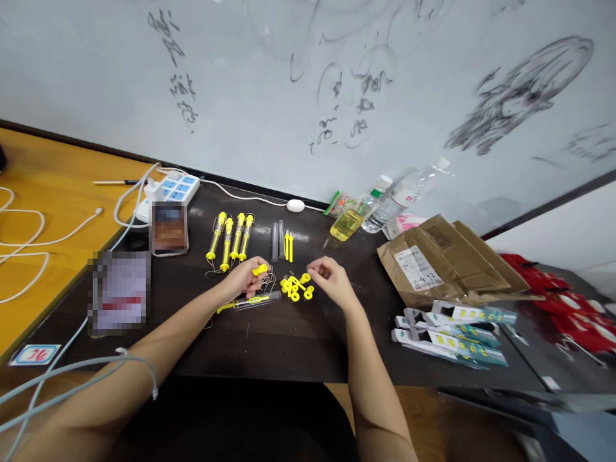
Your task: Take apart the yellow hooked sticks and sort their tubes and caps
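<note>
My left hand (246,280) is closed around a small yellow plastic cap (260,270). Below it on the dark table lies a clear tube (255,300) with a yellow part inside, and several metal hooks (270,280) are partly hidden behind the fingers. My right hand (331,278) is pinched, thumb against fingertips, just right of a loose pile of yellow plastic caps and rings (294,287); anything between its fingertips is too small to make out. Beyond my hands stand out several yellow spring scales (226,244) in a row, two clear tubes (278,240) and two thin yellow rods (289,246).
At the back right are an oil bottle (353,215), a water bottle (399,202) and a brown cardboard package (447,260). Flat printed boxes (455,333) lie in front of it. On the left are a power strip (179,190), two blurred-out objects and white cables (72,369) crossing near my left forearm.
</note>
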### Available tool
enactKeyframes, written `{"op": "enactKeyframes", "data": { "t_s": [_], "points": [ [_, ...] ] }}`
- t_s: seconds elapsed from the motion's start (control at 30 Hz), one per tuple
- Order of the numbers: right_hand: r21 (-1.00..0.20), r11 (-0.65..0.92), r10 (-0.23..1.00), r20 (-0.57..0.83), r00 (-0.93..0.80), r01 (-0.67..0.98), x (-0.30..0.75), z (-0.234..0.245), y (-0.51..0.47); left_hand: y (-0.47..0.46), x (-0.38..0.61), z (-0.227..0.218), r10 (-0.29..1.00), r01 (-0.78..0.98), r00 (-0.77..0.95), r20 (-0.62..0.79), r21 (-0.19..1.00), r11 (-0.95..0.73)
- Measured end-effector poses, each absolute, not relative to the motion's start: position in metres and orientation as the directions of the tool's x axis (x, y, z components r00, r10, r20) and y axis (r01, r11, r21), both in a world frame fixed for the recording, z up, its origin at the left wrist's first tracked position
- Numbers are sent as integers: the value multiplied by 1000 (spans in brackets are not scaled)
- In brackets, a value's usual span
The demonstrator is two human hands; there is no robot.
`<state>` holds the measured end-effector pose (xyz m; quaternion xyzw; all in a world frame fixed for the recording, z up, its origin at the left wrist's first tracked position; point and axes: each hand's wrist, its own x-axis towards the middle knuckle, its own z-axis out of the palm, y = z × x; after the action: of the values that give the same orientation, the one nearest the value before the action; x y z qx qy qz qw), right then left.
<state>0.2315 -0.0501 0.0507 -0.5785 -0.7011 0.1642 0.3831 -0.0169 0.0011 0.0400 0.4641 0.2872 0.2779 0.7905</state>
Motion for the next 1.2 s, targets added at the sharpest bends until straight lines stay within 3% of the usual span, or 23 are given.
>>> {"op": "enactKeyframes", "data": {
  "t_s": [0.2, 0.37, 0.5, 0.63, 0.73, 0.83, 1.0, 1.1, 1.2],
  "points": [
    [-387, 329, 921, 335, -201, 861, 230, 41, -57, 0, -13, 33, 754, -140, 639, -151, 941, 307],
    [-105, 253, 926, 315, -209, 962, 214, 34, -53, 2, -14, 27, 751, -66, 654, -94, 981, 181],
    [-7, 225, 928, 307, -212, 974, 213, 28, -52, 2, -15, 26, 746, -56, 665, -35, 994, 96],
    [-78, 219, 930, 319, -184, 972, 213, 33, -53, 1, -15, 27, 733, -74, 680, -19, 993, 94],
    [-280, 304, 906, 379, -186, 911, 204, 44, -57, 0, -15, 26, 703, -53, 711, -10, 996, 68],
    [-487, 481, 862, 413, -293, 729, 184, 53, -60, -3, -15, 24, 678, -5, 735, 2, 1000, 2],
    [-571, 575, 818, 425, -388, 586, 159, 51, -59, -8, -14, 27, 678, 42, 734, 42, 993, -107],
    [-564, 500, 852, 457, -256, 657, 177, 47, -56, -9, -16, 31, 706, 82, 702, 86, 976, -201],
    [-545, 280, 853, 518, 55, 790, 215, 42, -58, -7, -21, 35, 750, 186, 641, 161, 916, -355]
  ]
}}
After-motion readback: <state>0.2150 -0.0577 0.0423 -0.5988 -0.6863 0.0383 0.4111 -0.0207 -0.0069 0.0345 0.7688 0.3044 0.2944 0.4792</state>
